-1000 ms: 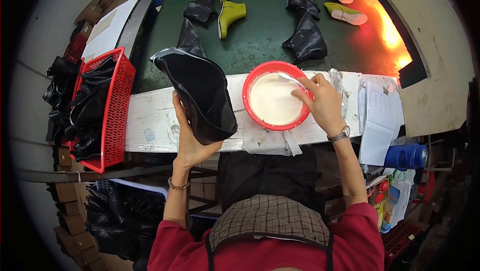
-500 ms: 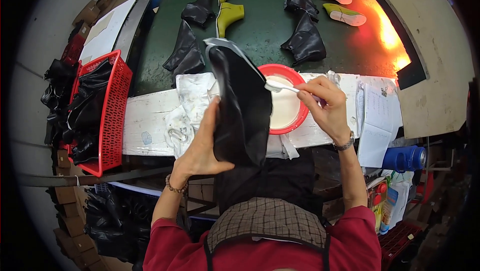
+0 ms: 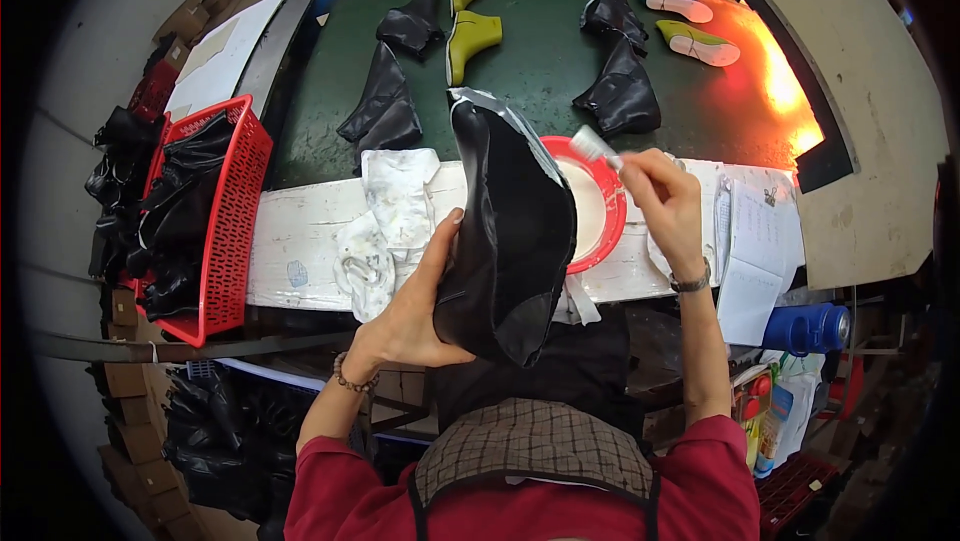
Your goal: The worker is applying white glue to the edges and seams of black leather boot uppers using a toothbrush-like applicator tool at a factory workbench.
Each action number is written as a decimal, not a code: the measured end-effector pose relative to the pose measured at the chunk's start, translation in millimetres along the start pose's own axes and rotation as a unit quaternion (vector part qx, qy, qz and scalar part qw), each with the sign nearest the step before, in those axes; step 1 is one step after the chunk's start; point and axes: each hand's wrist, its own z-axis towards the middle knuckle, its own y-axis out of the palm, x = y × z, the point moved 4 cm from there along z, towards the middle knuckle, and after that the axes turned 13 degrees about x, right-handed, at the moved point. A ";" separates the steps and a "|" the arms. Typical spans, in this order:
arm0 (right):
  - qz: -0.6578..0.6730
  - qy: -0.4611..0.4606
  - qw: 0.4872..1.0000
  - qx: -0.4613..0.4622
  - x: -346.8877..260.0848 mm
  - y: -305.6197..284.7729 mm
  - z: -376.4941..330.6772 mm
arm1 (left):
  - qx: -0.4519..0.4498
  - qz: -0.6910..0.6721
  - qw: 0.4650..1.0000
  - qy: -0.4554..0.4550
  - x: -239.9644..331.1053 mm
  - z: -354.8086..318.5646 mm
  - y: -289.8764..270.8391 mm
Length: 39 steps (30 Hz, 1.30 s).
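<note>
My left hand (image 3: 415, 316) grips a black boot upper (image 3: 520, 231) from its left side, thumb beneath and fingers behind. The upper stands tilted over the near table edge, and a band of white coating runs along its upper right edge. In my right hand (image 3: 670, 206) is a small white brush (image 3: 595, 145), pinched by its handle. Its bristles are raised off the upper, above the far rim of a red bowl (image 3: 613, 223). White liquid lies in the bowl, partly hidden behind the upper. Stained white cloths (image 3: 398, 196) lie left of the upper.
A red basket (image 3: 232, 211) of black uppers stands at left. Beyond the white board, a green belt (image 3: 520, 71) carries black uppers (image 3: 615, 91) and yellow-green shoe forms (image 3: 472, 39). Orange heat glows far right. Papers (image 3: 750, 251) and a blue flask (image 3: 805, 329) sit at right.
The brush has lifted off the upper's edge and moved up and right, its bristles now turned upward. My left hand has shifted the upper a little right and nearer to me.
</note>
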 end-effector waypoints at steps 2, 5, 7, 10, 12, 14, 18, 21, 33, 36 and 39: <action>0.137 0.272 0.953 0.012 8.9 9.6 1.1 | 0.013 -0.050 0.999 -0.009 3.0 -2.1 1.2; 0.291 0.475 0.829 -0.050 29.6 59.9 -25.3 | 0.032 -0.139 0.989 -0.026 3.8 -10.2 6.4; 0.426 0.513 0.745 -0.012 15.1 92.0 -32.3 | 0.035 -0.179 0.983 -0.033 1.1 -9.1 9.6; 0.590 0.513 0.623 0.003 27.7 89.4 -35.1 | 0.041 -0.242 0.969 -0.040 4.5 -0.4 18.9; 0.729 0.468 0.494 -0.074 31.4 93.4 -29.8 | 0.061 -0.271 0.959 -0.058 6.5 -6.0 15.9; 0.623 0.498 0.599 -0.075 8.8 84.9 -20.3 | 0.078 -0.306 0.946 -0.074 7.4 -10.2 14.2; 0.629 0.442 0.620 -0.158 3.5 69.6 -6.5 | 0.099 -0.379 0.915 -0.102 14.2 -10.4 15.4; 0.537 0.425 0.720 -0.111 12.7 61.5 -0.9 | 0.113 -0.430 0.887 -0.125 22.7 -9.9 13.7; 0.480 0.229 0.820 -0.212 12.5 27.9 12.6 | -0.008 -0.162 0.987 0.005 -39.5 -61.1 2.7; 0.361 0.329 0.872 -0.030 49.6 -17.5 7.6 | -0.032 -0.261 0.963 -0.054 -29.1 -71.5 -13.2; -0.205 0.142 0.963 0.101 102.1 -75.7 -13.3 | -0.012 -0.301 0.936 -0.183 25.0 0.3 -16.2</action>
